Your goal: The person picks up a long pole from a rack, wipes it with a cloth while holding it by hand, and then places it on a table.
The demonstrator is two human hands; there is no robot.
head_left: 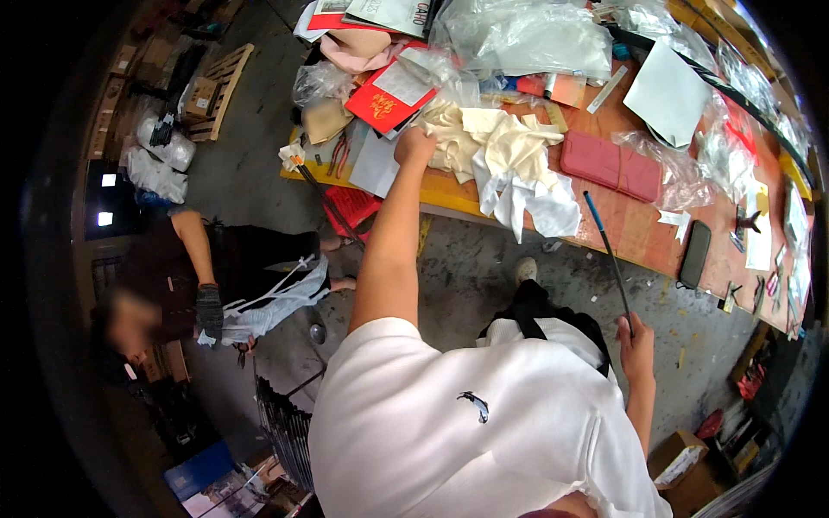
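My left hand (416, 145) reaches out to the table, its fingers closed at the left edge of a crumpled cream cloth (509, 142). What lies inside those fingers is partly hidden, but the cloth runs right up to them. A white cloth (540, 207) hangs from under the cream one over the table's edge. Down at the right, my right hand (637, 344) grips the lower end of a thin black rod (615, 263) with a blue tip. The rod points up toward the table, its tip near a dark pink wallet-like case (611, 164).
The table (643, 229) also bears clear plastic bags (522, 39), red folders (389, 99), pliers (343, 155), a black case (694, 255) and scissors (771, 283). At left a co-worker (233, 259) with a dark glove handles white strips. Black rods (285, 432) stand below.
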